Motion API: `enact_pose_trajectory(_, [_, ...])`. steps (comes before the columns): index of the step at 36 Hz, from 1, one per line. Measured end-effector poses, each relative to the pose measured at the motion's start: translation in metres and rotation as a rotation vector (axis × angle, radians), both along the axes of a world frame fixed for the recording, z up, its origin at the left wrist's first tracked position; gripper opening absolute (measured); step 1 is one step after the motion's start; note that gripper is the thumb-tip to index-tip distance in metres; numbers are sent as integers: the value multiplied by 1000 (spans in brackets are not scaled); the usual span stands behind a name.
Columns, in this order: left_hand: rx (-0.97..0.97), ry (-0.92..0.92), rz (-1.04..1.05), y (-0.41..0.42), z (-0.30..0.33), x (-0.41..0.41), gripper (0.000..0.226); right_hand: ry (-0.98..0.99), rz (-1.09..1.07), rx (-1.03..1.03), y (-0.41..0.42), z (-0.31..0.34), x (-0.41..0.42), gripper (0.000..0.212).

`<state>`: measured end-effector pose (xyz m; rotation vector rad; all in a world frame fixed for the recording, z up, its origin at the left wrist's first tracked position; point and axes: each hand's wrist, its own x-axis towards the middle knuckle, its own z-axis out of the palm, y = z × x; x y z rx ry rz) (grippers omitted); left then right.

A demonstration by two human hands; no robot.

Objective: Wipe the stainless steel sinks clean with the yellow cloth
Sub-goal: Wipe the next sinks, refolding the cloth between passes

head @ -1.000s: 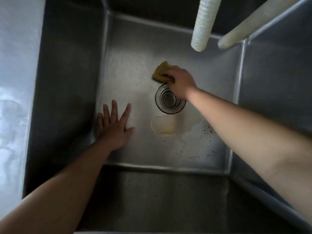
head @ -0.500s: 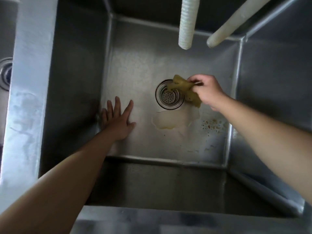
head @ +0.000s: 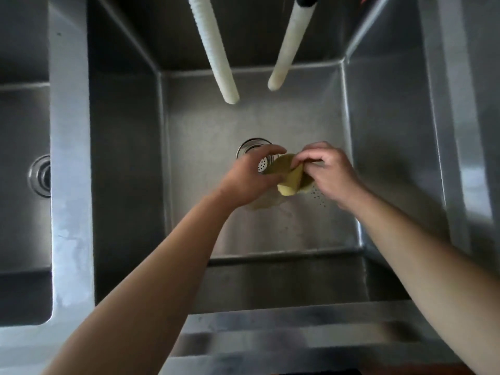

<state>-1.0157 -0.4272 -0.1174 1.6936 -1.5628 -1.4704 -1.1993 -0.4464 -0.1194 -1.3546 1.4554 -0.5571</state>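
I've got the crumpled yellow cloth point(head: 288, 175) raised between both hands at centre frame, above the floor of the deep stainless steel sink basin point(head: 270, 125), not lying on the steel. It hangs just right of, and partly in front of, the round perforated steel drain strainer point(head: 257, 158).

Key relation: cloth sits directly between the two hands. Its bunch runs roughly upper-left to lower-right, w/ a pale folded end drooping at the bottom. My right hand point(head: 328, 174) is on its right side, my left hand point(head: 253, 177) on its left; both abt equally near, and they meet on it.

Grip: right hand pinches the cloth's upper edge, thumb and fingers curled tight round the fabric. Left hand is curled too, index arched over the top, thumb at the cloth's left edge – looks like a pinch on that side, tho motion blur hides exact contact.

My read: I'm refolding or re-bunching the cloth mid-wipe, before it goes back down. Below the hands, a pale yellowish residue patch point(head: 263, 205) and a scatter of dark specks point(head: 318, 194) on the floor, slightly right of centre, still want wiping. So next pass prob goes straight down and a bit right. Right hand is better placed for that.

Two white ribbed hoses point(head: 216, 50) hang from top of frame. A second steel basin point(head: 24, 185) sits at far left w/ its own drain.
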Motion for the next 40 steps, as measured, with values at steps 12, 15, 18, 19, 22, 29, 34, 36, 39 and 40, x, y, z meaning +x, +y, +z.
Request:
enact_pose_trajectory(12, [97, 111, 88, -6, -26, 10, 46, -551, -200, 503, 4, -10, -2, 53])
enact_pose_trajectory(15, [86, 119, 107, -9, -28, 14, 42, -298, -69, 495, 4, -11, 4, 46])
enact_pose_trajectory(18, [104, 196, 118, -15, -29, 21, 42, -162, -96, 382, -4, -13, 16, 43])
enact_pose_trajectory(19, [115, 218, 116, -16, -29, 23, 44, -96, -99, 319, -8, -13, 19, 43])
enact_pose_trajectory(22, [137, 248, 110, -22, -32, 27, 51, 44, -117, 157, -20, -17, 30, 43])
enact_pose_trajectory(29, [43, 106, 186, -39, -41, 38, 43, -91, -261, 258, -45, -28, 59, 46])
enact_pose_trajectory(34, [70, 92, 121, -48, -41, 42, 38, -139, -449, 323, -55, -35, 70, 45])
enact_pose_trajectory(36, [138, 137, 67, -51, -40, 46, 31, -122, -479, 348, -54, -36, 68, 42])
enact_pose_trajectory(39, [171, 159, 50, -56, -41, 54, 21, -222, -495, 450, -53, -34, 63, 27])
enact_pose_trajectory(40, [161, 138, 44, -58, -42, 56, 20, -282, -474, 492, -52, -33, 63, 18])
